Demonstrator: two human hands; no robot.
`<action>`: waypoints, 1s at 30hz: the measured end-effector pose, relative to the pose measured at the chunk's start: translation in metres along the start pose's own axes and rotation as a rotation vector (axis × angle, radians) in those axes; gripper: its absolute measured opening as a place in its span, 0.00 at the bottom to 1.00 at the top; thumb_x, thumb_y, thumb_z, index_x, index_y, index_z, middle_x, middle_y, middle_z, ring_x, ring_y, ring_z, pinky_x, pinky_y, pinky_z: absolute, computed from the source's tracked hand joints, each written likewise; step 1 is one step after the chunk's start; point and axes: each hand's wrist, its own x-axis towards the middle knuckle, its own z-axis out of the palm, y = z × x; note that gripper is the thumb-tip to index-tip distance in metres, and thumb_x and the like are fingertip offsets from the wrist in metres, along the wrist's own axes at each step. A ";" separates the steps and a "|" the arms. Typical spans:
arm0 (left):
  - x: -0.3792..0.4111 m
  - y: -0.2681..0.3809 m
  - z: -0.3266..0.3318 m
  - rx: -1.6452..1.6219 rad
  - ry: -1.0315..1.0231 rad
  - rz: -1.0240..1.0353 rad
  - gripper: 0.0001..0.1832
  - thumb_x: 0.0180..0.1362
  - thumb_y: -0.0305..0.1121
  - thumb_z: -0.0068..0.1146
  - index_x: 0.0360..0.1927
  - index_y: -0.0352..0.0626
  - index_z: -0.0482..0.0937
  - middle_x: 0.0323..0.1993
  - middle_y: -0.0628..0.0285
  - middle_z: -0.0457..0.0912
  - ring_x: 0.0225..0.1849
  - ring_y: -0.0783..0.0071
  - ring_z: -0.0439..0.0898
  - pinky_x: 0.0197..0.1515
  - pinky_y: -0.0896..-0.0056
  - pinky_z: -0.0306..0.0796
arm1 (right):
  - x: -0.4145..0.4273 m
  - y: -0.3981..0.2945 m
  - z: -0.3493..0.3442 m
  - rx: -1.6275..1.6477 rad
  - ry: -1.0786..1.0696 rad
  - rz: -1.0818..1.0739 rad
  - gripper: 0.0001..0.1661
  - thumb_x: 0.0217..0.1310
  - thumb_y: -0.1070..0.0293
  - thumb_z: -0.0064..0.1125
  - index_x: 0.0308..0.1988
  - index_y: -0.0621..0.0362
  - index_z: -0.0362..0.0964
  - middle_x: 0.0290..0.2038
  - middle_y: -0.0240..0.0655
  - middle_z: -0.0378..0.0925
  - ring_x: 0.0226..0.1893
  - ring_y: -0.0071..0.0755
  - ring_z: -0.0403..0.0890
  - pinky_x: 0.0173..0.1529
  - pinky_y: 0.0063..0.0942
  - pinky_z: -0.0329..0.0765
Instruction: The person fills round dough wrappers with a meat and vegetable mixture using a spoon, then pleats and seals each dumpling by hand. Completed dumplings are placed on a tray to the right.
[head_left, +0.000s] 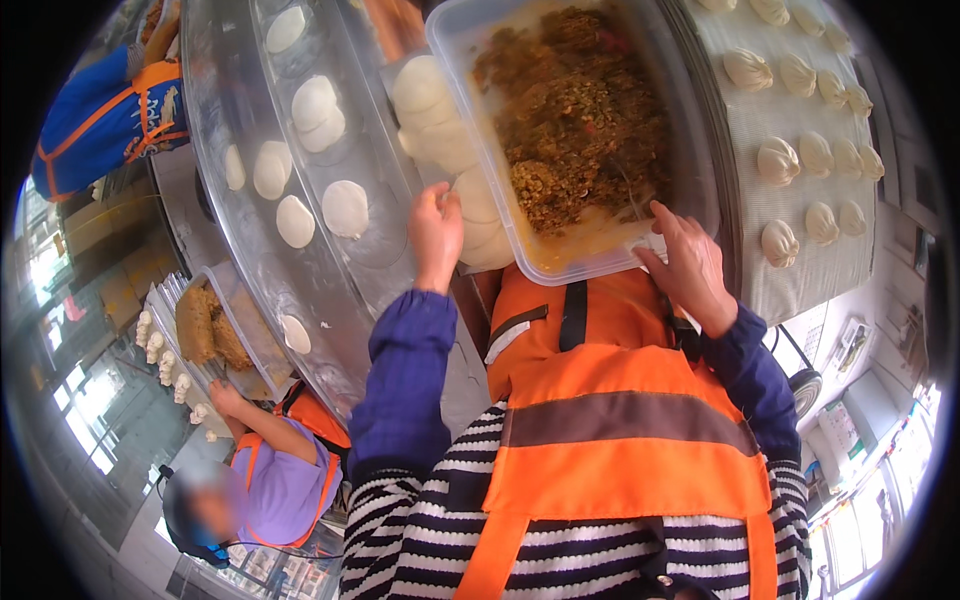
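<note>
My left hand (436, 238) is at the left edge of overlapping round dough wrappers (478, 206), fingers slightly apart and nothing visible in them. Beside these wrappers stands a clear plastic tub (540, 271) holding a brown chopped filling (585, 112). My right hand (694, 262) is at the tub's near right corner, thumb and fingers spread around the rim. A thin metal tool (626, 184) lies in the filling and points towards this hand. Whether my fingers grip its end cannot be told. The tub hides part of the wrappers.
Dough rounds (345, 208) lie on the metal table (390, 277) to the left. Pleated buns (778, 161) sit in rows on a mesh-covered tray stack (757, 292) at right. Across the table, one co-worker (289, 480) reaches by another filling tub (247, 322); another person (112, 124) stands farther off.
</note>
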 end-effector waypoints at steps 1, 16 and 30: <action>0.011 -0.003 -0.001 0.159 -0.036 0.051 0.21 0.60 0.42 0.63 0.48 0.36 0.79 0.43 0.51 0.83 0.46 0.51 0.80 0.51 0.57 0.74 | 0.006 0.003 0.006 -0.002 0.035 0.023 0.18 0.59 0.69 0.61 0.50 0.61 0.76 0.40 0.47 0.81 0.43 0.55 0.81 0.46 0.43 0.78; 0.042 0.034 0.030 0.466 -0.225 0.004 0.22 0.47 0.41 0.71 0.43 0.41 0.81 0.42 0.48 0.83 0.48 0.46 0.81 0.49 0.47 0.74 | 0.037 -0.046 0.031 0.014 0.108 -0.079 0.12 0.55 0.77 0.51 0.41 0.56 0.75 0.34 0.48 0.76 0.26 0.57 0.80 0.30 0.49 0.77; 0.034 0.022 -0.030 -0.552 -0.542 -0.263 0.23 0.56 0.31 0.62 0.54 0.29 0.76 0.47 0.49 0.83 0.47 0.59 0.83 0.50 0.59 0.76 | 0.038 -0.004 0.033 0.400 -0.276 -0.106 0.13 0.58 0.79 0.55 0.42 0.65 0.81 0.33 0.49 0.82 0.31 0.42 0.83 0.35 0.34 0.77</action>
